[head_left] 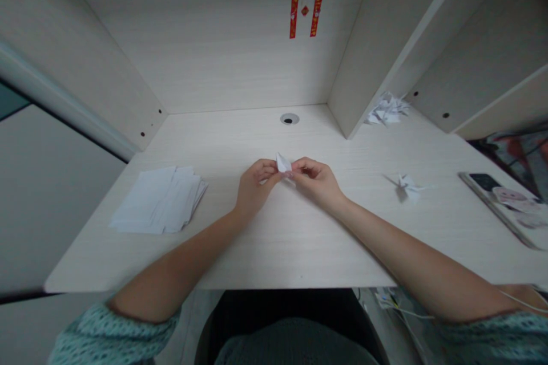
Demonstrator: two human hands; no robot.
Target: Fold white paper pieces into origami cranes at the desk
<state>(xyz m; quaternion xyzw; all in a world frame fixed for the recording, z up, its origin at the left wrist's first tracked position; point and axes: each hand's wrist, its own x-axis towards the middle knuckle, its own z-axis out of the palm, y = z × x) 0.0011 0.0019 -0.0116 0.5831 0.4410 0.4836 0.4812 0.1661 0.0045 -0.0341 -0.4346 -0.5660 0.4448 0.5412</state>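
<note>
A small piece of folded white paper [282, 163] is pinched between my two hands above the middle of the desk, its pointed tip facing up. My left hand [257, 181] grips its left side with thumb and fingers. On the opposite side, my right hand [315, 178] closes thumb and fingertips on the lower right edge. Fingers cover the lower part of the fold. To the right lies a folded paper crane [409, 187], apart from both hands. A loose stack of white paper sheets [156, 199] rests left of my left hand.
A heap of folded white paper pieces [387, 108] sits at the back right, behind an upright panel [363, 74]. A phone in a patterned case [505, 202] lies near the right edge. The back of the pale desk [274, 256] has a round cable hole [290, 119].
</note>
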